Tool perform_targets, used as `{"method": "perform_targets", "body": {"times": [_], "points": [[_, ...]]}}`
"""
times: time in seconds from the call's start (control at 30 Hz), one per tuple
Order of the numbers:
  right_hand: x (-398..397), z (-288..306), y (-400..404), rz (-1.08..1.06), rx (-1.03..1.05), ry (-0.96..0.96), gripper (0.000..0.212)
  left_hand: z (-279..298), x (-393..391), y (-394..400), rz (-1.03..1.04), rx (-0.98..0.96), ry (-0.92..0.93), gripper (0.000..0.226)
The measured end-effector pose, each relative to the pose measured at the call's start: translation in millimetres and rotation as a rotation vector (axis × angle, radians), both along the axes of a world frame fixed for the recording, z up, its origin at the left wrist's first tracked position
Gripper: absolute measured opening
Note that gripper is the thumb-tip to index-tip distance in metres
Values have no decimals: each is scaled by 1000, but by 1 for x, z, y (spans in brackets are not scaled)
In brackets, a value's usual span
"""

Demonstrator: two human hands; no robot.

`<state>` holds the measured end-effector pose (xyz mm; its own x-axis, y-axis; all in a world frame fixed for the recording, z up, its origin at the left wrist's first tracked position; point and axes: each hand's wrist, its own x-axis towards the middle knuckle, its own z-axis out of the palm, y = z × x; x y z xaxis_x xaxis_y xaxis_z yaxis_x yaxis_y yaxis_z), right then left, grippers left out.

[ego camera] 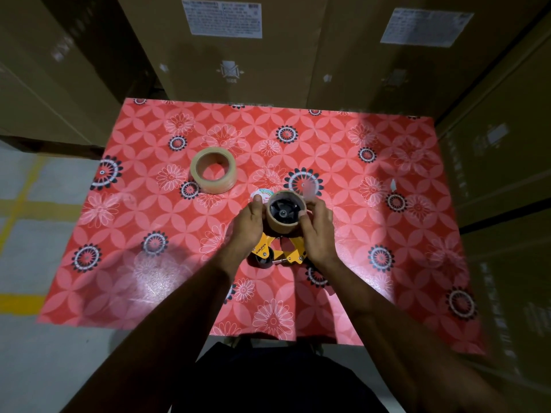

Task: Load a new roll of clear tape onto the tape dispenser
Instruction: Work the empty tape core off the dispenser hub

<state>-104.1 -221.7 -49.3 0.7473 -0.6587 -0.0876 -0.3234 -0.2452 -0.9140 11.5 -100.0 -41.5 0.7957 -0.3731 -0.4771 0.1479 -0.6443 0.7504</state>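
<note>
Our left hand (249, 220) and right hand (317, 226) pinch the roll (284, 226) on the dispenser (293, 251); a spare roll (213, 169) lies beyond our left fingers (257, 201), open counter (387, 222) all around.

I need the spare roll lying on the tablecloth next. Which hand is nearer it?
Left. The left hand is nearer the spare roll; the right hand is on the far side of the dispenser.
</note>
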Motion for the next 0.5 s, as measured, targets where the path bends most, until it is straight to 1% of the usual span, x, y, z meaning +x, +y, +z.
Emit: {"method": "perform_targets", "body": {"times": [0.07, 0.13, 0.2, 0.27, 0.37, 0.43, 0.47, 0.5], "points": [[2, 3, 0, 37, 7, 41, 58, -1, 0, 0, 10, -13, 5, 66], [5, 3, -1, 42, -33, 64, 65, -1, 0, 1, 17, -17, 17, 71], [5, 0, -2, 30, -81, 46, 63, 2, 0, 0, 18, -19, 25, 75], [3, -4, -3, 25, -112, 17, 57, 3, 0, -1, 5, -6, 15, 73], [0, -1, -1, -6, -46, -5, 54, 2, -2, -1, 22, -52, 4, 69], [0, 1, 0, 16, -12, 15, 57, -5, 0, 0, 30, -88, 29, 73], [1, 2, 0, 35, -19, 33, 58, -5, 1, 1, 43, -85, 63, 77], [2, 1, 0, 44, -36, 51, 59, -8, 1, 1, 52, -87, 59, 84]]}}
